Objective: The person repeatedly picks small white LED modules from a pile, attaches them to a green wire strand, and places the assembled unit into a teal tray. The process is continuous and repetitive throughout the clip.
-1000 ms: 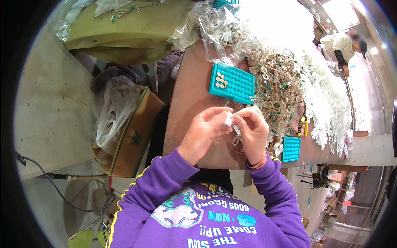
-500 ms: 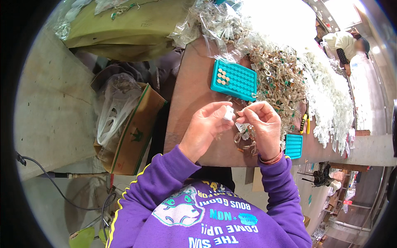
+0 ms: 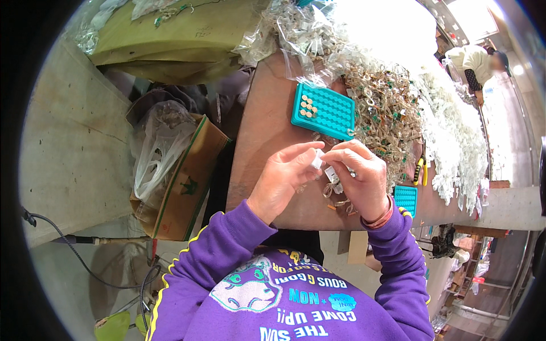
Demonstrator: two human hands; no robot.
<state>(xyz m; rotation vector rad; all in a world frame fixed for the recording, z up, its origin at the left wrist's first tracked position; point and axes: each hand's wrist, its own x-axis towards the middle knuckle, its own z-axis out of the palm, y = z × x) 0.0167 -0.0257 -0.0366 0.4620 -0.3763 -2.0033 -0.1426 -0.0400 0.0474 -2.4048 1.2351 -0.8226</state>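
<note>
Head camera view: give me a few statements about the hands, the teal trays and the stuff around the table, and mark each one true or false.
1. Both hands meet over the brown table, pinching a small white piece between the left hand and the right hand. True.
2. The large teal tray is completely filled with small round pieces. False: only a few sit in one corner; the other holes are empty.
3. A second, smaller teal tray lies near the right wrist. True.
4. The cardboard box stands on top of the table. False: it sits below, beside the table's left edge, with a plastic bag in it.
5. The person wears a green sleeve. False: the sleeves are purple.
</note>
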